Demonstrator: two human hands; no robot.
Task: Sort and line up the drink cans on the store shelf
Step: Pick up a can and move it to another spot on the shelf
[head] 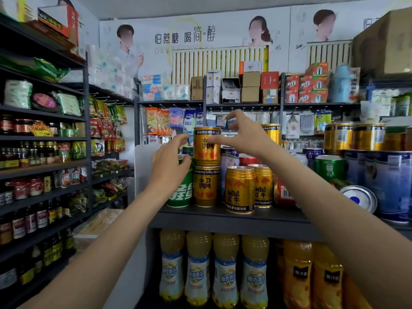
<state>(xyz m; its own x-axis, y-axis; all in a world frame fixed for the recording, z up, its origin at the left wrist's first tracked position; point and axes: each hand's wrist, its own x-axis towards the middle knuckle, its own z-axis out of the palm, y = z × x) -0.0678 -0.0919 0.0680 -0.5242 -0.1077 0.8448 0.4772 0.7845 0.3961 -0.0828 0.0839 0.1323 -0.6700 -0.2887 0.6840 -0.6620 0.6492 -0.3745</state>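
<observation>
A gold Red Bull can (206,146) stands upside down on top of a second upside-down gold can (205,186) on the dark shelf (223,217). My left hand (171,159) hovers just left of the stack with fingers spread, its thumb by the top of a green can (179,194). My right hand (243,132) is on the right of the upper can, fingers spread above it, thumb touching the can's side. Neither hand grips anything. Two upright gold cans (239,188) (263,186) stand to the right of the stack, and a red can (283,194) beyond them.
More gold cans (353,137) sit on large blue tins (392,181) at the right, with a green can (330,168) behind. A white divider panel (142,166) bounds the shelf's left end. Juice bottles (198,264) fill the shelf below. Stocked racks (44,161) line the left.
</observation>
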